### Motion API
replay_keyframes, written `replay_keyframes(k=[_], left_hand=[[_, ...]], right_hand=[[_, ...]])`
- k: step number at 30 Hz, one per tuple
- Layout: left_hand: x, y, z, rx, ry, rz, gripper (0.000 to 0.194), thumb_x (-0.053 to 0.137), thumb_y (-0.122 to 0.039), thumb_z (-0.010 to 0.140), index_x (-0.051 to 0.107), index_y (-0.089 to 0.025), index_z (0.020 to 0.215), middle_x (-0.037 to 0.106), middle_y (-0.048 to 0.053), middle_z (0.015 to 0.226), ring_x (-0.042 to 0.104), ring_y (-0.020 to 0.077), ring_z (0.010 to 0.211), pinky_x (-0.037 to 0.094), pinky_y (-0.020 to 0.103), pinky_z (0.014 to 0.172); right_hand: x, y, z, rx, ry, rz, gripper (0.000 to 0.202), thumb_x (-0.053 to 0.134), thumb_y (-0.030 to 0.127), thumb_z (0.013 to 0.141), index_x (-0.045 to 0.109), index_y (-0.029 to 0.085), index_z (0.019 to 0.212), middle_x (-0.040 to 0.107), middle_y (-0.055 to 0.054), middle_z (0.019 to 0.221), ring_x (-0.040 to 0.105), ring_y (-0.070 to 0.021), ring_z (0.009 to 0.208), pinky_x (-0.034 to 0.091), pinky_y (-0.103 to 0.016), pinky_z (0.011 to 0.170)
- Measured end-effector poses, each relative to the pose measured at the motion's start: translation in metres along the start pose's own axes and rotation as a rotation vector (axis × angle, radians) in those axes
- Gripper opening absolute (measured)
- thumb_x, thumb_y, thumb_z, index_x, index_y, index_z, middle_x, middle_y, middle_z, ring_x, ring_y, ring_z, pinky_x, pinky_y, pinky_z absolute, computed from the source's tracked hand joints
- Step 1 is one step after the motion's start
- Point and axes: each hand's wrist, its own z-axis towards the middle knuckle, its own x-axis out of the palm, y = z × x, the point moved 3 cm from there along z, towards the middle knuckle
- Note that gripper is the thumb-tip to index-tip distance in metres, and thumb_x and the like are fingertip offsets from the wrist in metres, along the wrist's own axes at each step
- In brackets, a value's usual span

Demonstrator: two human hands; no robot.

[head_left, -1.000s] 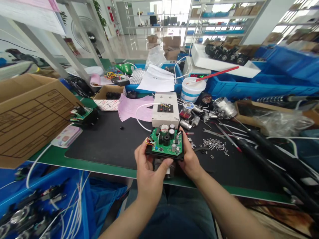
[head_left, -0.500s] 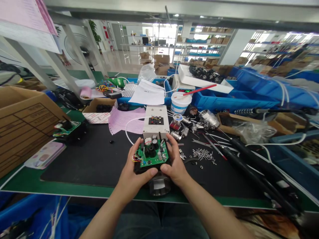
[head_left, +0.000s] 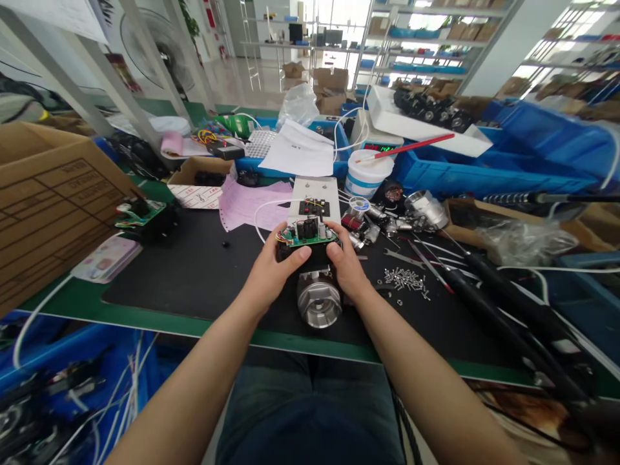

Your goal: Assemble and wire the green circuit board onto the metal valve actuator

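Note:
Between my two hands is a green circuit board (head_left: 310, 240) on a black housing, with capacitors on top and coloured wires at its left end. My left hand (head_left: 276, 261) grips its left side, thumb along the near edge. On the right side, my right hand (head_left: 346, 261) holds it the same way. Just below the board, a silver metal cylinder (head_left: 320, 300) shows its round end toward me; whether it is joined to the housing I cannot tell. Directly behind stands a light grey box (head_left: 314, 187) with a black terminal panel (head_left: 314, 207).
Right of my hands lie loose screws (head_left: 407, 279), an open-end wrench (head_left: 404, 258) and black-handled tools (head_left: 504, 284). A white tub (head_left: 368, 174) stands behind. Leftward are a second circuit board assembly (head_left: 143, 216), pink paper (head_left: 254, 200) and a large cardboard box (head_left: 58, 206).
The held board has tipped, so its top now shows more edge-on, and the metal cylinder below shows more of its face. My view has tilted downward. Both hands keep their grip.

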Motion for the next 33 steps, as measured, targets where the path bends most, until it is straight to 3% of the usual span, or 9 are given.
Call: replay_keyframes(k=[5,16,21,24,27,28,30,31,33], left_hand=[[0.004,-0.001,0.001,0.029,0.015,-0.025,0.069,0.076,-0.047,0.069,0.05,-0.018,0.127,0.058,0.008,0.134,0.049,0.0283,0.128,0.033,0.04,0.111],[0.005,-0.002,0.001,0.008,0.02,-0.032,0.073,0.077,-0.046,0.068,0.048,-0.016,0.128,0.058,0.01,0.134,0.049,0.0282,0.127,0.034,0.039,0.11],[0.005,-0.002,0.0,0.012,0.02,-0.026,0.074,0.077,-0.046,0.068,0.048,-0.016,0.13,0.056,0.011,0.136,0.048,0.0286,0.129,0.032,0.039,0.112],[0.002,-0.002,-0.006,-0.009,0.015,-0.009,0.079,0.077,-0.046,0.068,0.045,-0.016,0.134,0.053,0.011,0.139,0.046,0.029,0.131,0.033,0.039,0.112],[-0.004,0.002,-0.016,-0.046,-0.007,-0.015,0.089,0.079,-0.047,0.066,0.039,-0.015,0.139,0.049,0.014,0.143,0.045,0.0309,0.132,0.035,0.04,0.111],[-0.006,0.003,-0.02,-0.056,-0.019,-0.019,0.092,0.079,-0.048,0.065,0.037,-0.016,0.14,0.048,0.014,0.144,0.045,0.0316,0.131,0.036,0.04,0.11],[-0.01,0.005,-0.028,-0.078,-0.019,-0.038,0.096,0.079,-0.05,0.063,0.035,-0.017,0.141,0.049,0.014,0.143,0.047,0.0334,0.13,0.04,0.041,0.107],[-0.011,0.006,-0.032,-0.085,-0.014,-0.045,0.097,0.08,-0.051,0.062,0.035,-0.018,0.142,0.05,0.014,0.142,0.048,0.0342,0.129,0.042,0.041,0.106],[-0.013,0.007,-0.04,-0.086,0.0,-0.042,0.099,0.081,-0.053,0.06,0.035,-0.02,0.142,0.051,0.013,0.141,0.047,0.0359,0.129,0.043,0.042,0.105]], right_hand=[[0.001,0.0,0.0,0.034,-0.008,0.011,0.071,0.053,0.079,0.076,0.044,0.024,0.12,0.057,-0.01,0.12,0.047,-0.0304,0.123,0.043,-0.047,0.103],[0.0,-0.005,0.001,0.016,-0.023,-0.043,0.074,0.047,0.082,0.077,0.043,0.023,0.121,0.055,-0.01,0.123,0.049,-0.0292,0.121,0.043,-0.044,0.102],[0.003,-0.001,-0.003,0.042,-0.005,-0.005,0.083,0.048,0.082,0.077,0.035,0.023,0.134,0.05,-0.011,0.134,0.04,-0.0295,0.131,0.041,-0.043,0.105],[-0.004,0.007,-0.013,0.084,0.122,0.065,0.093,0.054,0.078,0.078,0.023,0.023,0.146,0.04,-0.011,0.145,0.029,-0.0284,0.139,0.039,-0.043,0.107],[-0.025,0.017,-0.013,0.103,0.364,0.041,0.097,0.051,0.08,0.078,0.021,0.023,0.15,0.039,-0.012,0.146,0.036,-0.0285,0.136,0.041,-0.043,0.106],[-0.035,0.019,-0.007,0.092,0.398,-0.031,0.092,0.046,0.081,0.08,0.027,0.022,0.148,0.045,-0.013,0.142,0.043,-0.028,0.131,0.044,-0.043,0.103],[-0.055,0.022,0.019,0.075,0.337,-0.324,0.071,0.037,0.071,0.091,0.044,0.019,0.138,0.058,-0.013,0.127,0.056,-0.0251,0.118,0.049,-0.04,0.096],[-0.064,0.021,0.038,0.083,0.23,-0.562,0.055,0.037,0.061,0.097,0.052,0.019,0.13,0.063,-0.011,0.119,0.06,-0.0226,0.11,0.051,-0.038,0.093],[-0.068,0.018,0.08,0.095,0.128,-0.746,0.031,0.049,0.036,0.098,0.059,0.016,0.121,0.063,-0.012,0.117,0.06,-0.0231,0.108,0.048,-0.04,0.096]])
